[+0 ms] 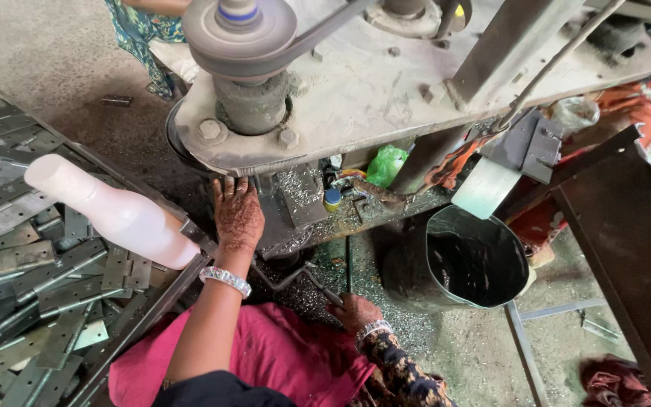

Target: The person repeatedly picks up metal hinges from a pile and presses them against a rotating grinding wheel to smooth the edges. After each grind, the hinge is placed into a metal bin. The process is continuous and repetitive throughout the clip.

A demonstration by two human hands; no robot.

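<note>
My left hand [237,215], patterned with henna and wearing a silver bangle, lies flat with fingers spread on the edge of the machine's work bed [303,203], which is strewn with metal shavings. My right hand [356,310] is lower down, closed around a thin metal rod [318,285] that runs under the bed. A pink cloth [280,354] covers my lap between the two arms.
A tray of grey metal hinges [32,279] fills the left, with a white plastic bottle [114,211] lying on it. The machine's heavy plate, pulley and belt [239,30] overhang the bed. A dark bucket [476,260] stands to the right. Other people's clothing shows at top left and right.
</note>
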